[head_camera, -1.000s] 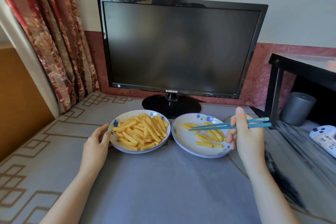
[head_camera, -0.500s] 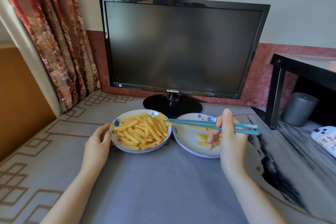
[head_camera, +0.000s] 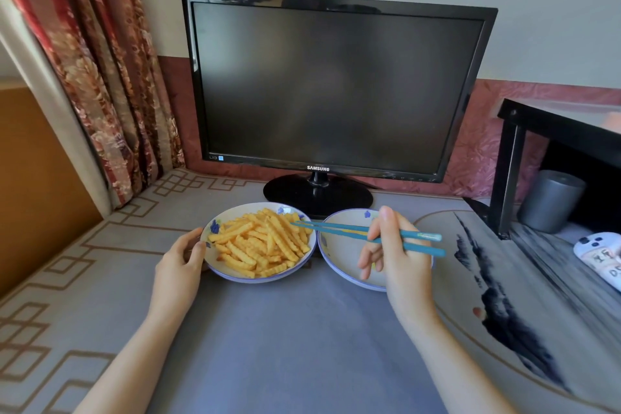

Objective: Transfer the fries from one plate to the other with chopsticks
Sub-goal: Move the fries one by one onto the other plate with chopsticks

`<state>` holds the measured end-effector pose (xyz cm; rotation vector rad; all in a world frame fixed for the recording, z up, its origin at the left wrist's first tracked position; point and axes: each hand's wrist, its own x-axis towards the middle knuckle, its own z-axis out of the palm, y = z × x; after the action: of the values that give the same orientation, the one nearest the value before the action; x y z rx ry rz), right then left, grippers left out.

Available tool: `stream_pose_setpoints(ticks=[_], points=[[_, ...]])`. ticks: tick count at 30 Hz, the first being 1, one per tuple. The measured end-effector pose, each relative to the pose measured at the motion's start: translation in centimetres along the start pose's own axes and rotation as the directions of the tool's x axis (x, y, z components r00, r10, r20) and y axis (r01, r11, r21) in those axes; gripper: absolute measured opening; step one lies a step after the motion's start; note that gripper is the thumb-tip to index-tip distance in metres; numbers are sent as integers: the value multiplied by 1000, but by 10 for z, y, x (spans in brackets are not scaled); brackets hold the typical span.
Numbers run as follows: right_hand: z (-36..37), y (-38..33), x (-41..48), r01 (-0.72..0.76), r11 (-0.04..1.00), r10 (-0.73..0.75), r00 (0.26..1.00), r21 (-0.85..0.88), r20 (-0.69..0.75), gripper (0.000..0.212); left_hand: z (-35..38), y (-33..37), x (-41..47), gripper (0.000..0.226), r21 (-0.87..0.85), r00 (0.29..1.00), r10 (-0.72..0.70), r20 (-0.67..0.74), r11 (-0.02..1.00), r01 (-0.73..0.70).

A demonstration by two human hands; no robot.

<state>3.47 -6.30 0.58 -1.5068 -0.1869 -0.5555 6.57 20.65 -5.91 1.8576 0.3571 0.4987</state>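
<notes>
Filling the left plate (head_camera: pixel 212 262), fries (head_camera: pixel 258 245) lie under chopsticks (head_camera: pixel 421 235) pinched by the right hand (head_camera: pixel 400 262); left hand (head_camera: pixel 178 262) grips the rim.

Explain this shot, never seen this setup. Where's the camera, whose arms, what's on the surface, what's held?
No machine here: a person's two bare arms, filmed by one wide-angle camera on their head, looking forward and down. On the patterned cloth stand two plates before a dark monitor. The left plate is piled with fries; the left hand holds its rim. The right hand holds teal chopsticks above the right plate, tips at the pile's edge. Whether they pinch a fry, I cannot tell.
</notes>
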Motion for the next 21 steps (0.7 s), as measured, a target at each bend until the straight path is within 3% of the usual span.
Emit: stream_pose_setpoints(ticks=[9,21], points=[[-59,-3,30,-10,995,-11,979,-98,-204,39,0,1,0,31,-2,1000,3,3,1000,-3],[-66,2,34,-77,974,26,972,-211,-234,42,1,2,-1,32,16,1000,17,0,1000,-17]])
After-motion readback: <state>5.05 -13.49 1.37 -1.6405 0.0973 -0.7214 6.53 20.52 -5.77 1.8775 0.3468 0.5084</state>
